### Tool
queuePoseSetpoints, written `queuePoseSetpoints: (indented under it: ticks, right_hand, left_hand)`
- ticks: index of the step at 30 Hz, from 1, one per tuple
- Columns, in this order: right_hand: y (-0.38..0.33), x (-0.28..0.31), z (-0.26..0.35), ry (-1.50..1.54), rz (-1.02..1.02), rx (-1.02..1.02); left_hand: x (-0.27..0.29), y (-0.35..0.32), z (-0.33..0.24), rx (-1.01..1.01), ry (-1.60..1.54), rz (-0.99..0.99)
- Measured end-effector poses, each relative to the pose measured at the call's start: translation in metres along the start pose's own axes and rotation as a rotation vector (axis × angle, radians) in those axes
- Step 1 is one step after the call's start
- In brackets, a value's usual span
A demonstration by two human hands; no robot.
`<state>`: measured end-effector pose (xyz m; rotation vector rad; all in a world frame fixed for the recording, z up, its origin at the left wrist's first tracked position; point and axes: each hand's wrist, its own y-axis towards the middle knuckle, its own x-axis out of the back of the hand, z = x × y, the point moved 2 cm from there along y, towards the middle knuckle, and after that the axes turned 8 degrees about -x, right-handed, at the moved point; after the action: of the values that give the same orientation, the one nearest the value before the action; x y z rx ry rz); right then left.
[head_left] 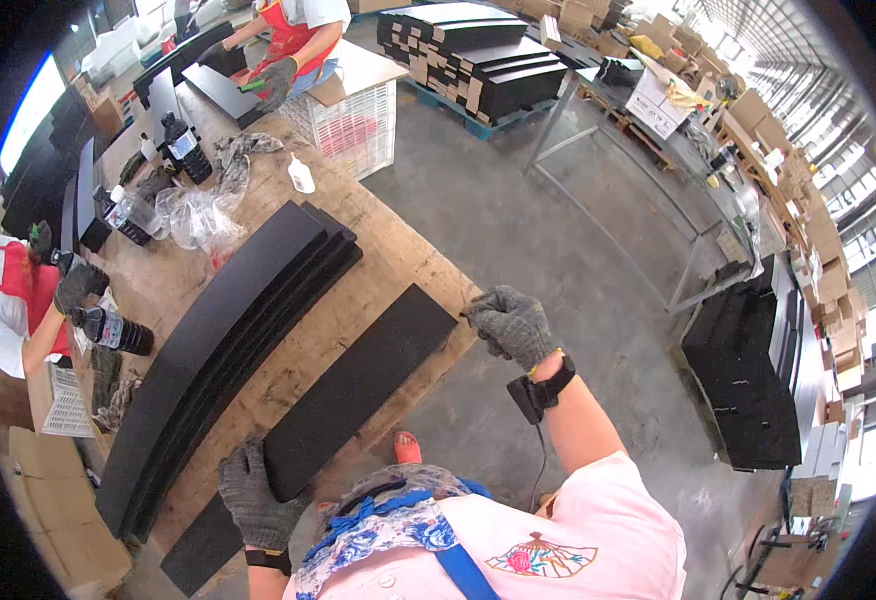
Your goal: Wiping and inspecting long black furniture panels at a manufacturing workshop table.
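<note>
A flat black board lies along the near edge of the wooden table, in front of the person. The gloved left hand is spread over its lower end; I cannot tell whether it grips or only rests there. A dark strip shows past that hand, perhaps the same board, perhaps another; the glove hides the join. The gloved right hand, fingers curled in, is at the table's corner, just beside the board's upper end; whether it pinches anything is unclear.

The board looks stiff and fairly light, with a smooth face that could slide under knitted gloves. Both long edges, near the middle, seem the surest hold; the corners may chip.

Beside it lies a stack of curved black boards. Farther off are a plastic bag, a small white bottle and a co-worker in a red apron.
</note>
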<state>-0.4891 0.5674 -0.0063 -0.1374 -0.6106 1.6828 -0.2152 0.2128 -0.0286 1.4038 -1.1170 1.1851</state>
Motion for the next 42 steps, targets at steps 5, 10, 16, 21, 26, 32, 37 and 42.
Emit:
queuePoseSetpoints:
  ticks: [5,10,16,21,26,32,37,42]
  right_hand:
    - [0.007,-0.025,-0.016,-0.298,-0.122,0.234]
    - [-0.008,-0.069,-0.052,-0.334,-0.235,0.741]
    - [-0.116,-0.204,-0.07,-0.504,-0.058,0.831]
    - [-0.125,-0.199,-0.06,-0.427,-0.154,0.704]
    - [-0.134,-0.222,-0.062,-0.663,-0.441,0.605]
    - [-0.235,-0.363,-0.081,-0.887,-0.239,0.847]
    - [-0.35,-0.506,-0.12,-0.55,0.181,1.183]
    - [-0.427,-0.624,-0.13,-0.608,0.541,1.062]
  left_hand:
    - [0.007,0.004,-0.006,0.019,-0.021,0.02]
    - [0.007,0.0,-0.004,0.003,-0.057,0.028]
    - [0.01,-0.024,0.02,-0.191,-0.183,-0.16]
    - [0.037,-0.106,0.161,-0.207,-0.213,-0.222]
    - [0.033,-0.251,0.339,0.272,-0.282,0.163]
    - [0.018,-0.269,0.361,0.3,-0.742,0.103]
    - [0.019,-0.269,0.36,0.321,-0.794,0.097]
    - [0.012,-0.269,0.366,0.381,-0.852,0.116]
